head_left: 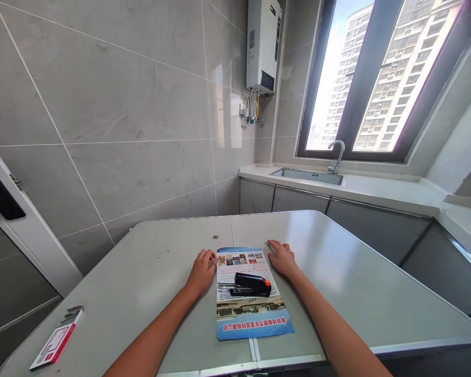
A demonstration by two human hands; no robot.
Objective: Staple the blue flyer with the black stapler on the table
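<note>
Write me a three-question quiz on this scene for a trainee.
1. What lies on the printed flyer?
2. True or false: the left hand and the right hand are on the same side of the flyer.
3. Which lies farther left on the table: A) the flyer, or B) the red-and-white package?

Key:
1. A black stapler.
2. False; one hand is at each side.
3. B.

White water heater (262,42) against tiled wall (141,104), sink (308,176) with curved faucet (340,155) (window (364,73) behind)
</note>
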